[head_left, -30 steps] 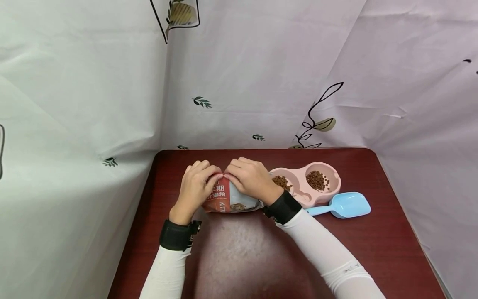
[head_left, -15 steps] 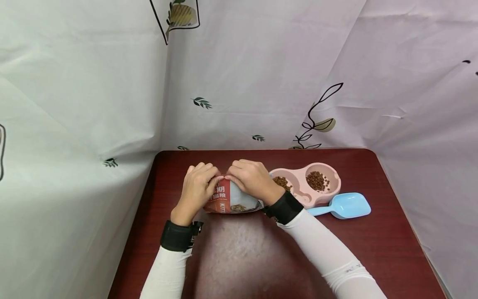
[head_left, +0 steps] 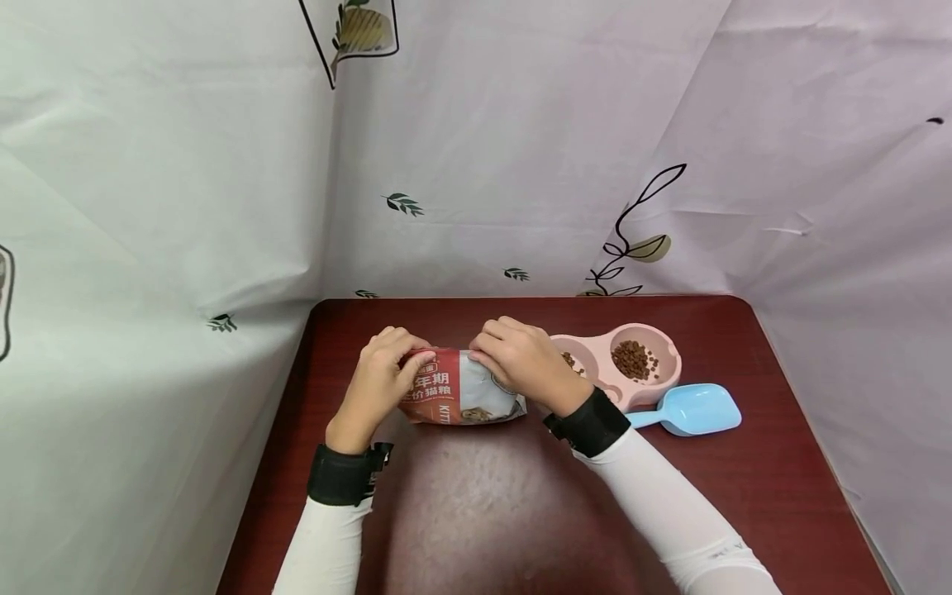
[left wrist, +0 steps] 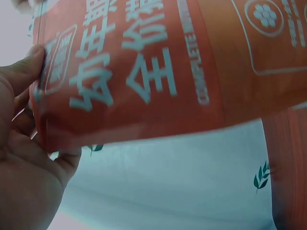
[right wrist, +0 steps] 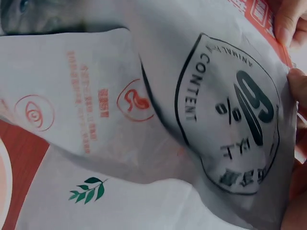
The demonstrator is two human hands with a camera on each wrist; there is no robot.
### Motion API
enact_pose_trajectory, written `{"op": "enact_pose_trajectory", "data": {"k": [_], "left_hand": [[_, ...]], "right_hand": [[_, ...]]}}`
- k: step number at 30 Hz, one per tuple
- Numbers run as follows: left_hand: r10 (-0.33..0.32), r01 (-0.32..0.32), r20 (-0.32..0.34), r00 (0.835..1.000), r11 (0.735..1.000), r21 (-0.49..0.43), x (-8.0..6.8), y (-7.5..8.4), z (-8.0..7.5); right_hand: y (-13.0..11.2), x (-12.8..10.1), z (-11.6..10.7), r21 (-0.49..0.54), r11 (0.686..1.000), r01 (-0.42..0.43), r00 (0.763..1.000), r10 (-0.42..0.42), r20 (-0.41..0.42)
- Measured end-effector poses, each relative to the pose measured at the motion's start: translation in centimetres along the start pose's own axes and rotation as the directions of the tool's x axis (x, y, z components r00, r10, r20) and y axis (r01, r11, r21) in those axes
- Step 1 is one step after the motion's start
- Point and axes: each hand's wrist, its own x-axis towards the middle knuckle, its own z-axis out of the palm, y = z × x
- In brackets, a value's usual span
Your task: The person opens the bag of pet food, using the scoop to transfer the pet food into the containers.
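Observation:
A red and white cat food bag (head_left: pixel 446 401) stands on the table between the two hands, its printed front facing the person. The left hand (head_left: pixel 377 382) pinches its top edge at the left, thumb on the near side, fingers behind. At the right part of the same edge, the right hand (head_left: pixel 524 362) pinches with its thumb in front. In the left wrist view the red panel of the bag (left wrist: pixel 139 81) hangs beside the left hand's thumb (left wrist: pixel 26 69). The pale side of the bag (right wrist: pixel 225 120) fills much of the right wrist view, with fingertips at its edge.
Right of the bag sits a pink double bowl (head_left: pixel 604 351) holding brown kibble (head_left: pixel 632 360); the right hand partly covers its left side. In front of it lies a light blue scoop (head_left: pixel 701 410). A patterned cloth (head_left: pixel 483 165) hangs behind the dark red table (head_left: pixel 751 479).
The hands have slid apart along the bag's top edge, the left one leftward and the right one rightward. More of the bag's front shows between them. Bowl and scoop stay put.

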Motion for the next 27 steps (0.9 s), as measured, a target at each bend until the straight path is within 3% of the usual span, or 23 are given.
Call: {"op": "enact_pose_trajectory", "data": {"k": [11, 27], "left_hand": [[-0.022, 0.022, -0.009, 1.0, 0.999, -0.032, -0.4, -0.2, -0.1], [0.009, -0.01, -0.028, 1.0, 1.0, -0.019, -0.6, -0.3, -0.4]], "right_hand": [[0.3, -0.3, 0.1, 0.042, 0.998, 0.045, 0.998, -0.044, -0.037], [0.9, -1.8, -1.1, 0.051, 0.999, -0.013, 0.999, 0.011, 0.036]]}}
